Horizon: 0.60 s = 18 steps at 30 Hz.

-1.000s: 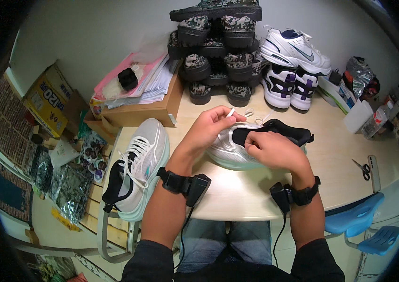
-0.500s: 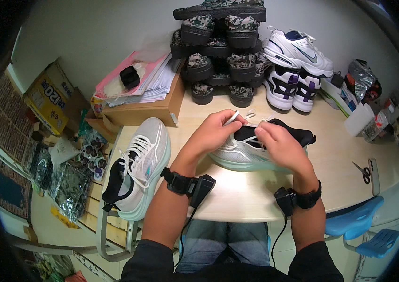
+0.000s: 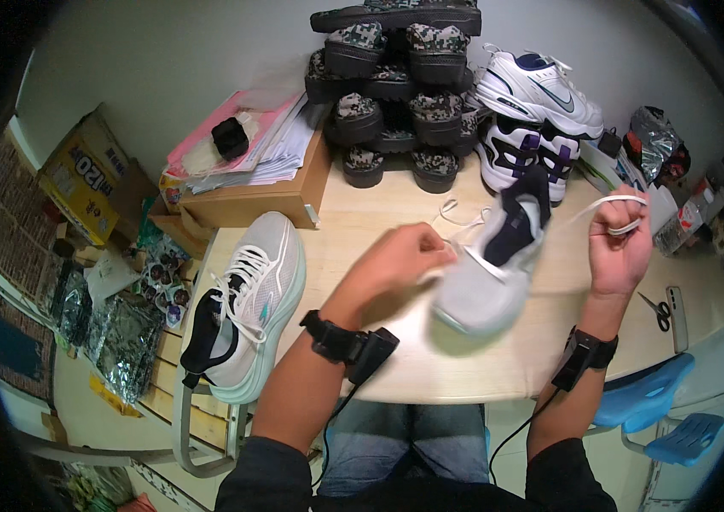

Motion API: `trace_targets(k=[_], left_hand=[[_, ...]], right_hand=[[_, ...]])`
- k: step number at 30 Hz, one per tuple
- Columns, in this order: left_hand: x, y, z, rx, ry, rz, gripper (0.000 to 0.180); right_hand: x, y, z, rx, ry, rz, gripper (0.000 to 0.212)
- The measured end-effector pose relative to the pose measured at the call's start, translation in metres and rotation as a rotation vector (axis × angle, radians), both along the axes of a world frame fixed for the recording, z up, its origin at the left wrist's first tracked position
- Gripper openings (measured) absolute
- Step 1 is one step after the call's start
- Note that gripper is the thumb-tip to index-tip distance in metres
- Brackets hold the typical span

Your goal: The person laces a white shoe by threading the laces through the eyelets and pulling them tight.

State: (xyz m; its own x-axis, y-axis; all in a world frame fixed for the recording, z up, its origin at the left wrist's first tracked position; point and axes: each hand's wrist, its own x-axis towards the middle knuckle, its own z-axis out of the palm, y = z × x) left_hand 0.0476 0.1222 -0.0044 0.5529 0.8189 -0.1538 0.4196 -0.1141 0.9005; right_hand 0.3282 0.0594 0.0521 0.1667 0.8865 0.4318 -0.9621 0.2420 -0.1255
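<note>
A light grey running shoe (image 3: 483,294) with a black lining stands in the middle of the table, blurred, its toe pointing towards me and its heel away. Well to the right of it, my right hand (image 3: 619,247) is closed with a white shoelace (image 3: 605,201) looped over its fingers, stretching back towards the shoe. My left hand (image 3: 405,263) is pinched just left of the toe, apparently on the lace's other part; motion smears its fingertips. Loose lace curls (image 3: 463,215) lie beyond the shoe. The matching shoe (image 3: 253,299), laced, rests at the table's left edge.
Camouflage shoes (image 3: 396,94) are stacked at the back, with white sneakers (image 3: 541,94) beside them. Papers lie on a cardboard box (image 3: 264,200) at the back left. Scissors (image 3: 659,314) and a phone (image 3: 677,317) are on the right. A blue chair (image 3: 648,392) stands below.
The shoe has swung from lying sideways to toe-towards-me. My right hand has moved right, away from the shoe, drawing lace with it. My left hand has shifted slightly down.
</note>
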Motion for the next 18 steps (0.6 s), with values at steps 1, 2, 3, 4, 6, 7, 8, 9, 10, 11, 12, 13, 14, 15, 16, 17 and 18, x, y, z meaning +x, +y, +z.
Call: trace_targets(k=[1, 2, 3, 4, 6, 7, 8, 9, 10, 11, 12, 13, 14, 15, 16, 17, 18], left_hand=[[0.003, -0.014, 0.002, 0.196, 0.052, -0.017, 0.037], [0.006, -0.012, -0.001, 0.198, 0.043, -0.055, 0.040], [0.009, -0.010, -0.004, 0.203, 0.034, -0.097, 0.044], [0.009, -0.008, -0.006, 0.201, 0.035, -0.109, 0.044], [0.006, -0.005, -0.006, 0.129, -0.050, -0.179, 0.050], [0.005, -0.007, -0.005, 0.130, -0.046, -0.186, 0.050], [0.003, -0.011, -0.004, 0.112, -0.021, -0.234, 0.052], [0.003, -0.013, -0.003, 0.093, 0.001, -0.284, 0.054], [0.005, -0.016, 0.000, 0.165, 0.008, -0.280, 0.061], [0.006, -0.021, 0.005, 0.165, 0.010, -0.289, 0.061], [0.008, -0.026, 0.014, 0.152, 0.000, -0.332, 0.067], [0.009, -0.032, 0.023, 0.140, -0.006, -0.364, 0.073], [0.012, -0.035, 0.028, 0.118, 0.037, -0.419, 0.083], [0.014, -0.037, 0.028, 0.115, 0.039, -0.429, 0.083], [0.015, -0.039, 0.027, 0.070, 0.046, -0.486, 0.084], [0.017, -0.040, 0.026, 0.024, 0.052, -0.541, 0.086], [0.017, -0.040, 0.023, 0.053, 0.098, -0.547, 0.086]], right_hand=[[0.001, -0.002, 0.002, 0.004, -0.014, -0.064, 0.034], [-0.002, 0.000, 0.001, 0.005, -0.012, -0.062, 0.034], [-0.012, 0.001, 0.003, -0.106, -0.160, -0.148, 0.034], [-0.021, 0.003, 0.003, -0.224, -0.307, -0.243, 0.034], [-0.032, 0.014, -0.006, -0.344, -0.457, -0.303, 0.033], [-0.033, 0.017, -0.011, -0.362, -0.534, -0.265, 0.032], [-0.032, 0.016, -0.012, -0.395, -0.606, -0.250, 0.031], [-0.031, 0.017, -0.013, -0.430, -0.680, -0.237, 0.030], [-0.022, 0.018, -0.015, -0.403, -0.787, -0.235, 0.027], [-0.017, 0.015, -0.015, -0.406, -0.783, -0.243, 0.027], [-0.012, 0.012, -0.011, -0.436, -0.966, -0.289, 0.025], [-0.009, 0.010, -0.009, -0.459, -1.148, -0.325, 0.023], [-0.003, 0.012, -0.011, -0.497, -1.283, -0.309, 0.021], [0.000, 0.014, -0.016, -0.506, -1.278, -0.315, 0.021], [0.003, 0.016, -0.022, -0.473, -1.387, -0.218, 0.021], [0.005, 0.018, -0.025, -0.438, -1.493, -0.117, 0.021], [0.000, 0.018, -0.023, -0.470, -1.490, -0.103, 0.022]])
